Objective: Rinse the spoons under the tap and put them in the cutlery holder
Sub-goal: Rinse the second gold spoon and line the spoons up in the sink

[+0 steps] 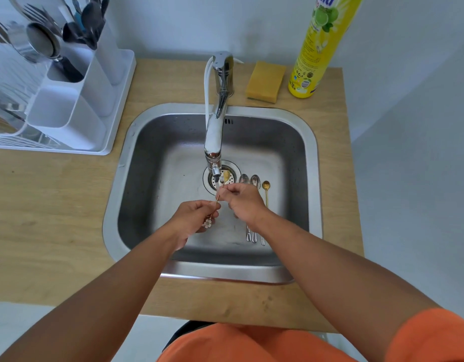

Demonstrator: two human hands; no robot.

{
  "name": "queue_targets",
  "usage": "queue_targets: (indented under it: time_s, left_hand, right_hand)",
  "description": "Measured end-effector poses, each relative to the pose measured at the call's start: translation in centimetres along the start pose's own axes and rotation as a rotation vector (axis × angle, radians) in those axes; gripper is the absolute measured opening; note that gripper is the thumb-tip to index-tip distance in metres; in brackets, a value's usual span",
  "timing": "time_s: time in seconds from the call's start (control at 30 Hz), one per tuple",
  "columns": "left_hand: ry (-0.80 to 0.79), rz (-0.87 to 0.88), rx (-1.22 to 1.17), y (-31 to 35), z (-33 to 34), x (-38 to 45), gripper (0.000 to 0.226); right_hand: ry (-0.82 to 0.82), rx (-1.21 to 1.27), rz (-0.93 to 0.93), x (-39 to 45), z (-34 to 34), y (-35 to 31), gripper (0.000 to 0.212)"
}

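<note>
Both hands pinch one gold spoon (pixel 220 190): left hand (pixel 197 218) at its flowered end, right hand (pixel 242 199) mid-handle, bowl pointing away under the tap (pixel 214 142); the cutlery holder (pixel 77 100) stands far left.

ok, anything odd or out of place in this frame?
Nothing stands out. Both hands, left and right, hold a gold spoon under the tap. Other spoons lie side by side in the sink. Sponge and soap bottle sit behind it, bottle upright.
</note>
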State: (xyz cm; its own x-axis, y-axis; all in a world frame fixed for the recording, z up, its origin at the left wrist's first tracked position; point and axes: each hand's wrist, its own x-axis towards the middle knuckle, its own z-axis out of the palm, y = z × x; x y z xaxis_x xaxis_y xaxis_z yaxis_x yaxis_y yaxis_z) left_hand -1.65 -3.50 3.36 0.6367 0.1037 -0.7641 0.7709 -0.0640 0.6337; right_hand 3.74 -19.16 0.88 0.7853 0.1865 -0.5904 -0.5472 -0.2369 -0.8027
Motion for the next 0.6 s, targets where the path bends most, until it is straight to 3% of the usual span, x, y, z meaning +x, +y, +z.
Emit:
queue_targets:
  time_s: [0.6]
  left_hand:
    - [0.054, 0.092, 0.103, -0.4, 1.6, 0.1, 0.022]
  right_hand:
    - [0.05, -0.031, 0.009, -1.0, 0.9, -0.1, 0.009]
